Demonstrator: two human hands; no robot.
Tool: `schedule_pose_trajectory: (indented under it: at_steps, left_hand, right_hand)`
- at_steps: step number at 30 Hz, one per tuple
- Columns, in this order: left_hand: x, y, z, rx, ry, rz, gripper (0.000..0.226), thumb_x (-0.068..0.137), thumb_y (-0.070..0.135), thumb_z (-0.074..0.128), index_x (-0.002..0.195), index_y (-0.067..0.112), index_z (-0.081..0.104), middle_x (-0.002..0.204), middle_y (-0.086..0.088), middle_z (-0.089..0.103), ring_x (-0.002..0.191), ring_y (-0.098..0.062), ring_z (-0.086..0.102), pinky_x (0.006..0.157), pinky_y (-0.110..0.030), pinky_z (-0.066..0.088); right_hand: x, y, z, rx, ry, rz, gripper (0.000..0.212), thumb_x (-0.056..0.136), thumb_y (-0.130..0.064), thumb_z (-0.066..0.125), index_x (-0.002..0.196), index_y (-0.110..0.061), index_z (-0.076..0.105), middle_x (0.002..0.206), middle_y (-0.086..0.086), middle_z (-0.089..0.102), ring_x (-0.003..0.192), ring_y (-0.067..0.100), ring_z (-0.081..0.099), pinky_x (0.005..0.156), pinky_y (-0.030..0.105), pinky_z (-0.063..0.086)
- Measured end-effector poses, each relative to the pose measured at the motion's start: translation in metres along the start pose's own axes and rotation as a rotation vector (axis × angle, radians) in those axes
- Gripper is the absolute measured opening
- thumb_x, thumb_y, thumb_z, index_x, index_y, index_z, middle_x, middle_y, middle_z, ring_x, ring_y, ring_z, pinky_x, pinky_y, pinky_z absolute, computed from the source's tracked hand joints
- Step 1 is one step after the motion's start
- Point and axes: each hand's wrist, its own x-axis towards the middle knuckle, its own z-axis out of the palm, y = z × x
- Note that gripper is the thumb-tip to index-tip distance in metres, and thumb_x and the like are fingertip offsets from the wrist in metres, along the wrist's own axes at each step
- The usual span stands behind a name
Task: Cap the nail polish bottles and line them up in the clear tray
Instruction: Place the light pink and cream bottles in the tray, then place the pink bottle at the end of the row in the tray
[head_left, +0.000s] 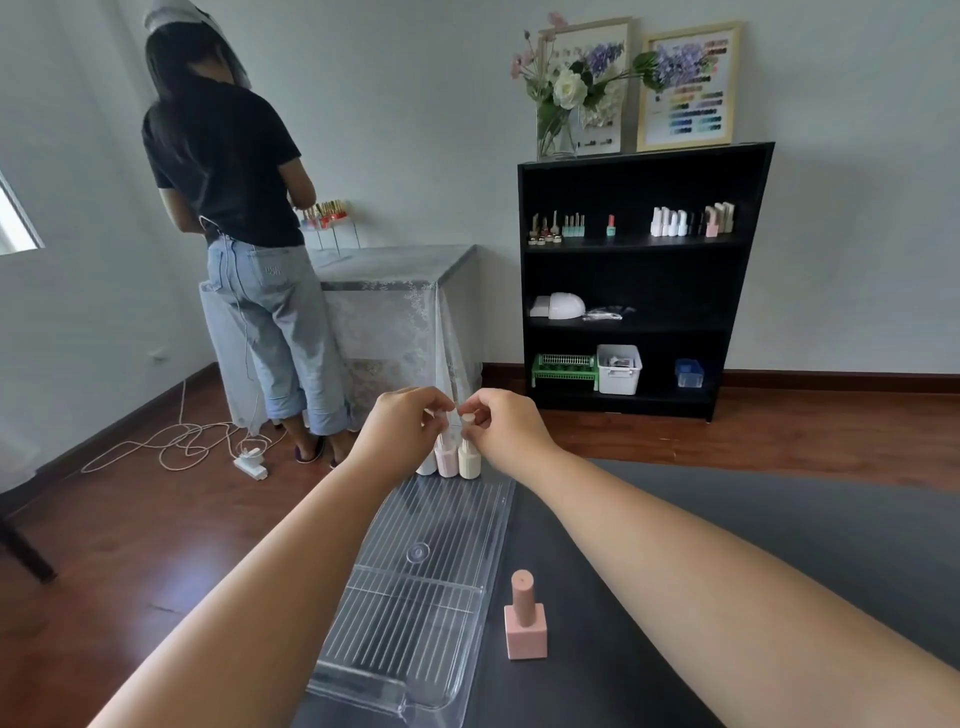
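A clear ribbed tray (415, 582) lies lengthwise on the dark table. Three bottles stand side by side at its far end: a white one (427, 464), a pale pink one (447, 461) and a cream one (469, 460). My left hand (402, 423) pinches the top of the pale pink bottle. My right hand (506, 423) pinches the cap of the cream bottle. Both hands meet above the row and partly hide the caps. A capped pink square bottle (525, 618) stands on the table just right of the tray's near half.
The dark table (727, 545) extends to the right. Beyond it stand a black shelf (639, 275) with more bottles and boxes, and a cloth-covered table (400, 312) where another person (239, 223) stands facing away. White cables (182, 441) lie on the wooden floor.
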Motion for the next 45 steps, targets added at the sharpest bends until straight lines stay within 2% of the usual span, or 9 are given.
schedule_pose_trajectory:
  at_steps: [6,10,14,18,22,27,32,39,45]
  left_hand:
    - [0.000,-0.002,-0.001,-0.013,0.024,-0.009,0.024,0.084,0.008,0.065,0.103,0.022,0.071,0.092,0.007,0.069,0.073,-0.001,0.061,0.073,-0.020,0.050]
    - [-0.013,0.008,-0.013,-0.037,0.069,-0.031,0.029,0.086,0.011,0.067,0.114,0.020,0.069,0.104,-0.002,0.070,0.085,-0.009,0.065,0.083,-0.030,0.054]
    - [-0.050,0.031,-0.032,-0.005,0.097,0.035,0.029,0.084,0.019,0.068,0.114,0.021,0.069,0.109,0.004,0.070,0.089,-0.007,0.061,0.081,-0.023,0.047]
    - [-0.106,0.049,-0.044,-0.024,0.053,0.042,0.025,0.085,0.028,0.069,0.110,0.024,0.071,0.110,0.009,0.069,0.100,-0.005,0.063,0.088,-0.019,0.042]
    - [-0.148,0.048,-0.045,0.025,-0.024,-0.017,0.027,0.087,0.040,0.065,0.111,0.029,0.070,0.115,0.015,0.066,0.106,-0.004,0.059,0.091,-0.023,0.043]
    - [-0.178,0.039,-0.043,0.036,-0.114,-0.062,0.041,0.088,0.059,0.050,0.116,0.033,0.067,0.121,0.020,0.062,0.114,-0.003,0.055,0.095,-0.024,0.042]
    - [-0.186,0.037,-0.039,0.069,-0.266,-0.068,0.061,0.086,0.069,0.032,0.134,0.037,0.052,0.143,0.017,0.047,0.138,-0.008,0.036,0.117,-0.046,0.020]
    - [-0.191,0.034,-0.035,0.071,-0.285,-0.084,0.049,0.092,0.061,0.036,0.137,0.042,0.047,0.148,0.021,0.038,0.142,-0.006,0.026,0.118,-0.040,0.018]
    - [-0.193,0.032,-0.032,0.073,-0.261,-0.104,0.043,0.094,0.056,0.039,0.135,0.045,0.047,0.147,0.024,0.039,0.141,-0.002,0.026,0.116,-0.035,0.025]
  right_hand:
    - [0.005,0.003,0.006,0.020,-0.004,-0.006,0.024,0.087,-0.007,0.058,0.109,-0.014,0.066,0.074,-0.010,0.053,0.077,0.011,0.053,0.070,0.021,0.041]
    - [0.000,0.006,0.000,0.021,-0.047,-0.016,0.048,0.084,-0.005,0.058,0.129,-0.022,0.054,0.102,-0.004,0.052,0.083,0.011,0.053,0.083,0.028,0.049]
    - [-0.023,0.006,-0.022,0.035,-0.028,-0.102,0.057,0.083,-0.011,0.062,0.136,-0.026,0.046,0.116,-0.001,0.044,0.080,0.008,0.054,0.078,0.019,0.044]
    - [-0.062,0.000,-0.048,0.034,-0.036,-0.139,0.045,0.085,-0.016,0.066,0.126,-0.029,0.053,0.114,-0.004,0.049,0.089,0.010,0.057,0.077,0.015,0.047]
    - [-0.105,-0.006,-0.075,0.123,-0.289,-0.141,0.021,0.084,-0.032,0.070,0.104,-0.035,0.066,0.101,-0.009,0.065,0.092,0.008,0.062,0.080,0.014,0.050]
    - [-0.143,-0.011,-0.090,0.054,-0.482,-0.123,0.036,0.071,-0.057,0.074,0.103,-0.044,0.065,0.102,-0.018,0.064,0.089,0.001,0.062,0.080,0.017,0.051]
    - [-0.159,-0.008,-0.079,0.002,-0.406,-0.130,0.018,0.080,-0.034,0.075,0.096,-0.039,0.068,0.091,-0.016,0.068,0.077,-0.005,0.059,0.070,0.013,0.047]
    - [-0.162,-0.010,-0.082,0.053,-0.329,-0.114,0.013,0.083,-0.020,0.073,0.092,-0.029,0.070,0.085,-0.009,0.071,0.079,0.003,0.063,0.073,0.016,0.051]
    - [-0.120,-0.029,-0.108,0.218,-0.048,-0.166,0.014,0.084,-0.018,0.072,0.096,-0.025,0.069,0.086,-0.011,0.073,0.083,0.003,0.066,0.078,0.013,0.052]
